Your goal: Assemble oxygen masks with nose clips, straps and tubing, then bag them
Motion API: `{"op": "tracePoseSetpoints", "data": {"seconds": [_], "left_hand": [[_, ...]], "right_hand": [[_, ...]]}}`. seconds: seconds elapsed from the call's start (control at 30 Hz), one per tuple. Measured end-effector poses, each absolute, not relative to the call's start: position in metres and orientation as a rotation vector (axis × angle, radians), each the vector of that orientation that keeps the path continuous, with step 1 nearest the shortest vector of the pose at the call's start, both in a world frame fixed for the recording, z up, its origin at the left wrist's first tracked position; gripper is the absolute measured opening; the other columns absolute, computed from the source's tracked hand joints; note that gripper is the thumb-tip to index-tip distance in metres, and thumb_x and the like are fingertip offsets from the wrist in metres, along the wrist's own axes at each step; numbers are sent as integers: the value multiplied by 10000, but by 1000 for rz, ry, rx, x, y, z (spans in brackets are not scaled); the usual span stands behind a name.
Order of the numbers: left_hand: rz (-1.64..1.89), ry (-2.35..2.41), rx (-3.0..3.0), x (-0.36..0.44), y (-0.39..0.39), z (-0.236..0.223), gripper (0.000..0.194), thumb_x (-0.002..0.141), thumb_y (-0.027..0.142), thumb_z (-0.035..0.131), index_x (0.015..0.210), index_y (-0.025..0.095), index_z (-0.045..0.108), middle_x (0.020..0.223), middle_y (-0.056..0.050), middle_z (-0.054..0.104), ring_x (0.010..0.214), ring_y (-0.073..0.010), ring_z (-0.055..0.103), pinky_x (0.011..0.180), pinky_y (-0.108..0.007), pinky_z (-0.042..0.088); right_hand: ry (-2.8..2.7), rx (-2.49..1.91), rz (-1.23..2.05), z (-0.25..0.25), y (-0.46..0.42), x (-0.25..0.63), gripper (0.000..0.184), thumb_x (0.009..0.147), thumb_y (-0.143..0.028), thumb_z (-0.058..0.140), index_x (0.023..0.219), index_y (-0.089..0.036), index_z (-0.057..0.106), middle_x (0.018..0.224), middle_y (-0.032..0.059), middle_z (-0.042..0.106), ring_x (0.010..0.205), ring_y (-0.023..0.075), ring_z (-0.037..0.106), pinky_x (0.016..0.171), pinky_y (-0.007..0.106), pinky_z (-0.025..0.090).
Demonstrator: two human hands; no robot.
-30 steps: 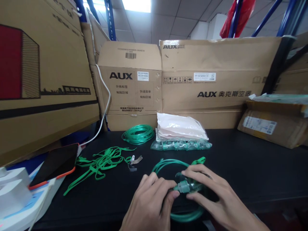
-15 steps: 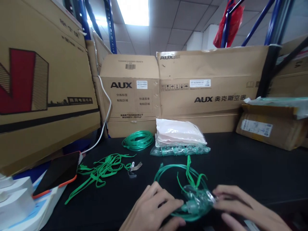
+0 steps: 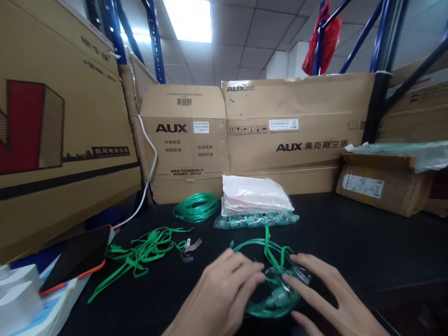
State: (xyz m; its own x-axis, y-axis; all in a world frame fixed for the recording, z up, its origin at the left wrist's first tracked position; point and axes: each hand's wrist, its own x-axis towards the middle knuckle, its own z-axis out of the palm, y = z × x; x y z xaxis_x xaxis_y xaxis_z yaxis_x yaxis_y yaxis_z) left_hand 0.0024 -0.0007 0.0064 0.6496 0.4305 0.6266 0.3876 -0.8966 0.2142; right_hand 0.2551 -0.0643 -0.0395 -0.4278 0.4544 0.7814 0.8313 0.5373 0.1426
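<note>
Amid coiled tubing [image 3: 261, 312], translucent greenish mask [image 3: 280, 294]

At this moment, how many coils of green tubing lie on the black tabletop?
2: the rear coil lies left of the white packets; the front coil lies by the left hand and right hand, which partly cover it. More could be hidden.

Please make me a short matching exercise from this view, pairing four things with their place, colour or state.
1. Phone
2. White packets
3. Loose green straps
4. Clear mask

A. Tangled together
B. At the fingertips of the right hand
C. Dark screen with an orange edge
D. Stacked in front of a cardboard box

Right pairs: 1-C, 2-D, 3-A, 4-B.
</note>
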Motion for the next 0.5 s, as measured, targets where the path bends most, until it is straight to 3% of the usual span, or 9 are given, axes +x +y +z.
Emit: {"op": "tracePoseSetpoints", "data": {"seconds": [0.1,0.23,0.4,0.5], "left_hand": [[832,885,2876,12,14,30,298,1045,71,491,1242,199,675,1110,-41,706,1017,-224,632,929,-383,545],[493,779,3140,33,39,41,439,939,-64,530,1260,200,670,1250,-52,652,1204,-240,562,1057,-390,480],[309,689,3234,58,62,44,165,968,111,635,1052,189,752,1214,-65,682,1163,-269,609,1031,-437,490],[303,738,3247,61,70,53,108,965,147,653,972,172,758,1185,-76,696,1149,-280,621,1015,-440,487]], "right_hand": [[-2109,-1026,-758,-33,-61,251,377,976,-266,594,1347,-231,653,1328,139,711,1201,287,713,876,383,672],[-2123,-983,-769,-27,-58,248,312,1022,-297,528,1275,-195,681,1252,153,751,1140,268,747,842,349,680],[-2187,-962,-619,-25,-51,249,259,981,-292,614,1204,-191,698,1182,142,778,1048,266,779,827,321,676],[-2190,-995,-499,-21,-51,249,251,942,-236,649,1186,-210,705,1138,119,787,977,256,791,790,307,678]]}}
